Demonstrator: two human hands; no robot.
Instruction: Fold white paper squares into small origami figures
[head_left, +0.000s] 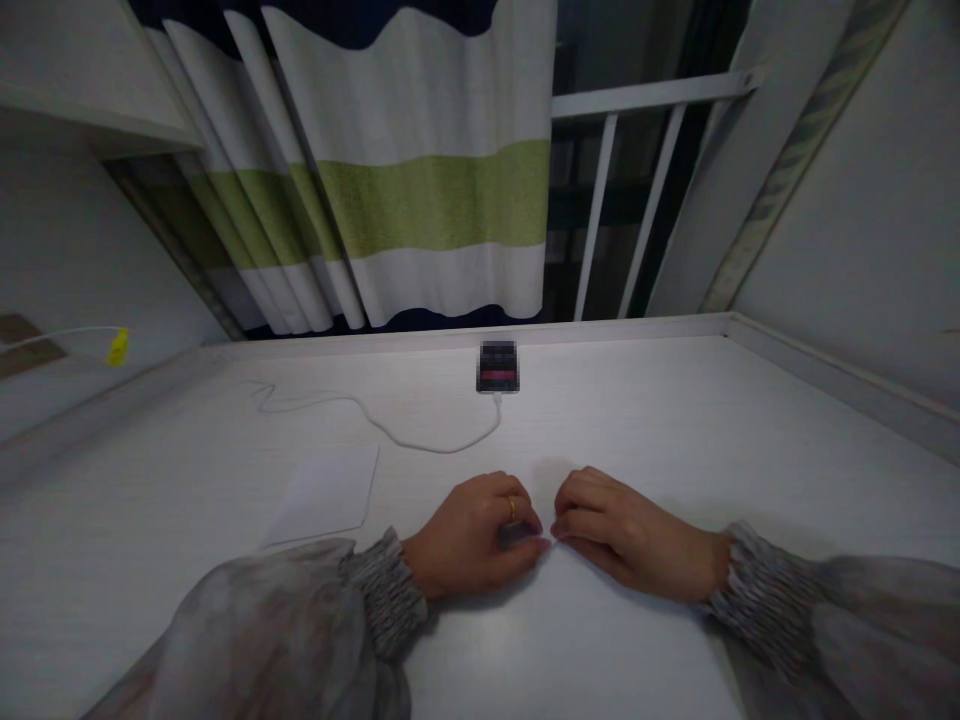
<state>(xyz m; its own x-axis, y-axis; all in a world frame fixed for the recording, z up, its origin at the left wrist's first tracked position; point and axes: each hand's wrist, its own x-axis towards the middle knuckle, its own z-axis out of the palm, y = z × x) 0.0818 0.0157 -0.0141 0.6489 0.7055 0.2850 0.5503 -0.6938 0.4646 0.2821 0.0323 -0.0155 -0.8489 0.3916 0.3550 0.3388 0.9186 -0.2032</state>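
Note:
Both my hands rest on a white table (pixel 675 420), fingertips almost touching in the middle. My left hand (pixel 474 535) has a gold ring and its fingers are curled under, closed. My right hand (pixel 626 532) is also curled shut, knuckles up. I cannot make out anything held in either one. Grey gathered sleeves cover both forearms. A white sheet of paper (pixel 326 495) lies just left of my left hand.
A small dark device (pixel 497 366) stands at the table's far edge, with a white cable (pixel 375 420) running left from it. A striped white and green curtain (pixel 420 190) and a white railing (pixel 637 180) are behind. A yellow tag (pixel 117 346) hangs on the left wall.

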